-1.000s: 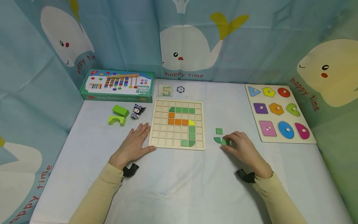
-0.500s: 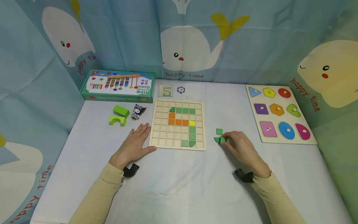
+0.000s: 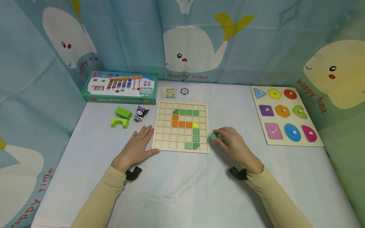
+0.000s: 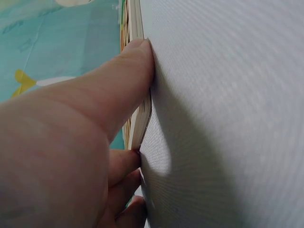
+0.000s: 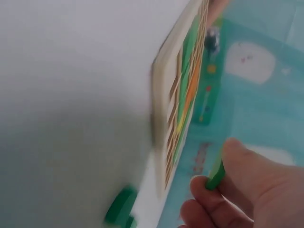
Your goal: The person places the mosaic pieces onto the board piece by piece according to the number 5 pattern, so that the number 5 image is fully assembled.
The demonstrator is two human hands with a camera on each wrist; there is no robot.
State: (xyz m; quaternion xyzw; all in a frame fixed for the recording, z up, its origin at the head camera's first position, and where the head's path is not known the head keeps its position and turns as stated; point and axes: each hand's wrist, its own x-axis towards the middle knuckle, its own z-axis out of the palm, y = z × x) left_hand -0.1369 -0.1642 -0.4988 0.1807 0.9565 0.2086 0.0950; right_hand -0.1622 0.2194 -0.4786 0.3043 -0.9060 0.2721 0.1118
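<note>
A wooden grid board lies in the middle of the table, with green, orange and yellow tiles set in its cells. My left hand rests flat at its near left corner, fingers spread. In the left wrist view, the left thumb presses against the board's edge. Just off the board's right side, my right hand pinches a small green tile between thumb and fingers. The right wrist view shows this tile raised above the table. Loose green tiles lie below, mostly hidden by the hand in the head view.
Behind the board are a pattern card and a round chip. A boxed ring game, light green blocks and a small figurine stand left. A shape puzzle board lies right.
My right hand has picked the green tile up from beside the other loose tiles and moved left with it toward the board. The left hand stays put.
</note>
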